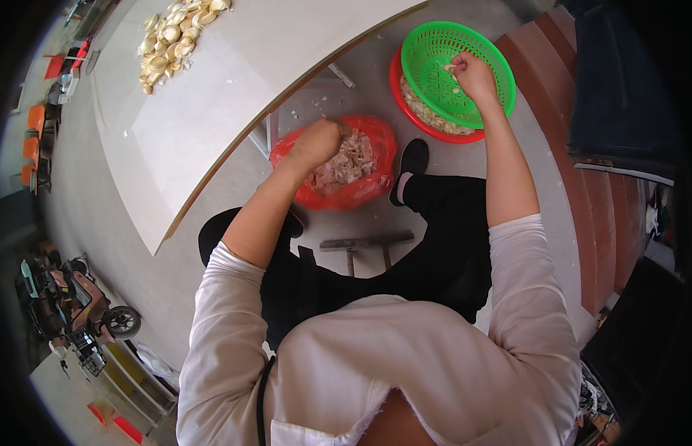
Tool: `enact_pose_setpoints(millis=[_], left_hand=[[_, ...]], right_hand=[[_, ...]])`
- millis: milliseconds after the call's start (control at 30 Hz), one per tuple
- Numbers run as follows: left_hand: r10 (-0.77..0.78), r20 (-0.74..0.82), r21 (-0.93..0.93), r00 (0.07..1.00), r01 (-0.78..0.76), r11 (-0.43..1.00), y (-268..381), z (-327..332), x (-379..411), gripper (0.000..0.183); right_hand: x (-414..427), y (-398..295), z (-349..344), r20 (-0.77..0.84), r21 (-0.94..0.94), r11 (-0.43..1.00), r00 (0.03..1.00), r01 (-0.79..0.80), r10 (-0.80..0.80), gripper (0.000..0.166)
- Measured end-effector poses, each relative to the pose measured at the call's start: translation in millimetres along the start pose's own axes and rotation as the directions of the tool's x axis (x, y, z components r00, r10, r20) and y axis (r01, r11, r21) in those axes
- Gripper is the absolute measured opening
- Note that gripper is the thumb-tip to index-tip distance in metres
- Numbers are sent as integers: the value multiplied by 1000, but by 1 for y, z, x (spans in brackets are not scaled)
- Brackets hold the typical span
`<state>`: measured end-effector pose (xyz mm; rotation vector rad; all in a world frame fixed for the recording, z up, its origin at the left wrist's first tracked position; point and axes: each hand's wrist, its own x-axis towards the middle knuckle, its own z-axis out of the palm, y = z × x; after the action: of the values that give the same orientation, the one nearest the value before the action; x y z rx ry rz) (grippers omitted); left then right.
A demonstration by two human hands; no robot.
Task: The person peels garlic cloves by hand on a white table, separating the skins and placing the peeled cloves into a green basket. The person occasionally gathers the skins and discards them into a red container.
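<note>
My right hand (475,78) is over the green plastic colander (499,92), its fingertips pinching a pale peeled garlic clove (449,68). A few cloves lie in the colander, which rests tilted on a red basin (404,108) holding many pale garlic pieces. My left hand (321,142) hovers above a red plastic bag (374,187) with garlic skins (346,167) in it; its fingers are blurred, and whether they hold anything is unclear. Unpeeled garlic cloves (170,42) are heaped on the white tabletop (190,122) at the upper left.
The tabletop's edge (234,150) runs close by my left forearm. A metal table leg (260,139) stands behind the bag. Between my legs is a small stool or bench (368,241). Reddish steps (588,223) lie to the right, and a parked scooter (84,301) is at the far left.
</note>
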<state>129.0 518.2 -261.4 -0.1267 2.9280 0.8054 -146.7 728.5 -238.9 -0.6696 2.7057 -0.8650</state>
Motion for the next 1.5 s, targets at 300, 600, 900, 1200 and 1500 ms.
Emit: enact_pose_setpoints(millis=[300, 600, 900, 1200, 1500], left_hand=[[-334, 146, 97, 931, 323, 941, -57, 61, -15, 20], [-513, 23, 139, 858, 505, 852, -43, 61, -17, 25], [-283, 498, -810, 820, 322, -490, 28, 12, -43, 31], [-462, -222, -973, 859, -163, 164, 87, -114, -117, 21], [-413, -784, -317, 464, 274, 908, 1, -256, -81, 29]], right_hand=[[19, 33, 20, -51, -147, 989, 998, -36, 29, 16], [-73, -94, 18, 108, 65, 892, 885, 448, -453, 21], [-139, -106, 103, 566, 140, 743, 562, 655, -603, 94], [-130, -154, 77, 780, -122, 734, 521, 668, -345, 44], [-134, -160, 77, 545, 194, 660, 480, 726, -688, 38]])
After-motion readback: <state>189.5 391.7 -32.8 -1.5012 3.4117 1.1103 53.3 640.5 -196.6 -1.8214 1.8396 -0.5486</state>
